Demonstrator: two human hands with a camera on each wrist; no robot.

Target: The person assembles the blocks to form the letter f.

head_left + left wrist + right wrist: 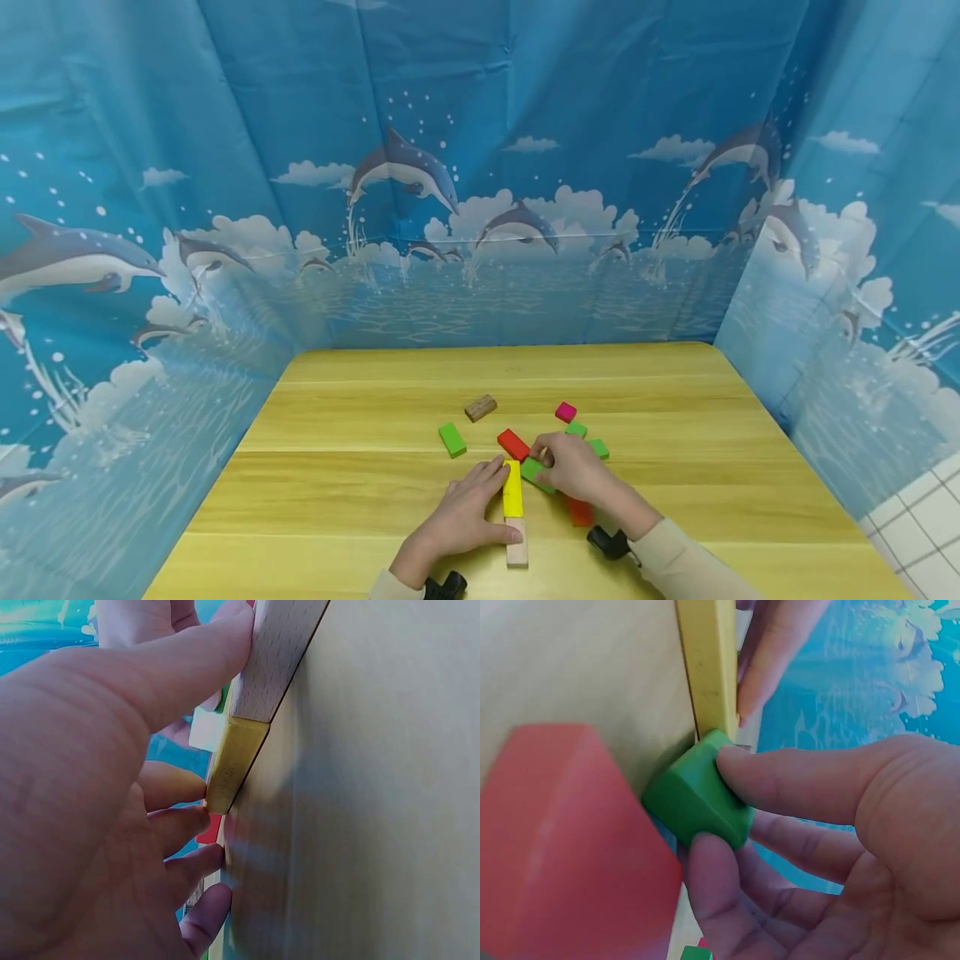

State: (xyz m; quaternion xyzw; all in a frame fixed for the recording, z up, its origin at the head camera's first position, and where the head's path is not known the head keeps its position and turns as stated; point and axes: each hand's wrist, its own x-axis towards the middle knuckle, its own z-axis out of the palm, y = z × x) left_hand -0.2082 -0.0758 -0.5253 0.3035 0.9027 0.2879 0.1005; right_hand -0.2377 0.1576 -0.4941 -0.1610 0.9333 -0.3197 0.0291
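While left hand (461, 512) steadies yellow block (512, 487), right hand (573, 467) pinches green block (697, 799).

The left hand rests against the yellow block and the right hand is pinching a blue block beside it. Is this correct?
Not quite: the block pinched by the right hand is green, not blue, as the right wrist view shows. The rest holds: the left hand rests against the yellow block, and the green block lies right beside it.

From above we look down the table (375, 400), while both wrist views crowd close on the yellow block (512, 488).
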